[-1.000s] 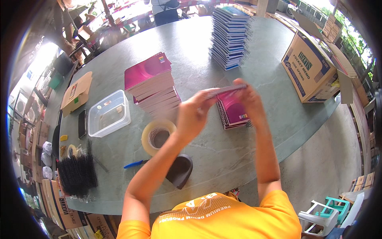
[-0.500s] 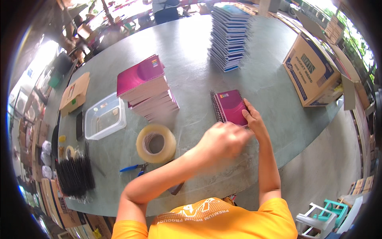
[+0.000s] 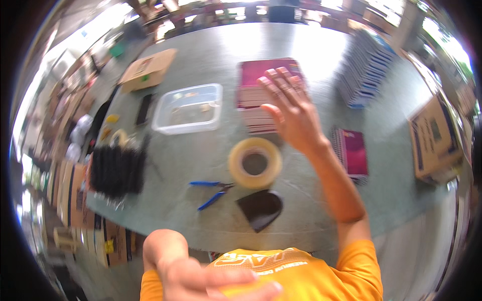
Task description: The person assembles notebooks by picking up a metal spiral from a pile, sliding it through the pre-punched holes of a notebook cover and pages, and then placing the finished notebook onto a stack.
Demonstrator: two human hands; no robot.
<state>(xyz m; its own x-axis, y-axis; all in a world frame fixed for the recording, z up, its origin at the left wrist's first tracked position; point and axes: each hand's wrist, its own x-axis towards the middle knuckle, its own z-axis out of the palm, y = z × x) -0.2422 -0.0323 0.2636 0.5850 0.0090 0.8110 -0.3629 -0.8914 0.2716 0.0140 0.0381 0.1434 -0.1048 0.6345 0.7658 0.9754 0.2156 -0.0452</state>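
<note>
My right hand point(image 3: 292, 108) is stretched out with its fingers spread, over the near right part of a stack of maroon notebooks point(image 3: 252, 74). Nothing shows in its grasp; whether it touches the stack I cannot tell. Close to my chest, at the lower edge, my left hand point(image 3: 216, 281) is blurred, its fingers extended and apart with nothing seen in them. One maroon spiral notebook point(image 3: 355, 150) lies on the table to the right of my right forearm. In front of me are a wide roll of clear tape point(image 3: 235, 163), blue-handled pliers point(image 3: 213, 196) and a dark flat piece point(image 3: 260, 208).
A tall stack of blue spiral notebooks point(image 3: 364, 70) stands far right, near a cardboard box point(image 3: 434, 143). Leftward on the table point(image 3: 186, 160) are a clear plastic tub point(image 3: 168, 125), a flattened carton point(image 3: 150, 70), a dark slim object point(image 3: 144, 109) and a bundle of black strips point(image 3: 116, 170).
My right hand has left the single notebook and moved to the maroon stack. My left hand has drawn back from that notebook to my chest. The view has turned left.
</note>
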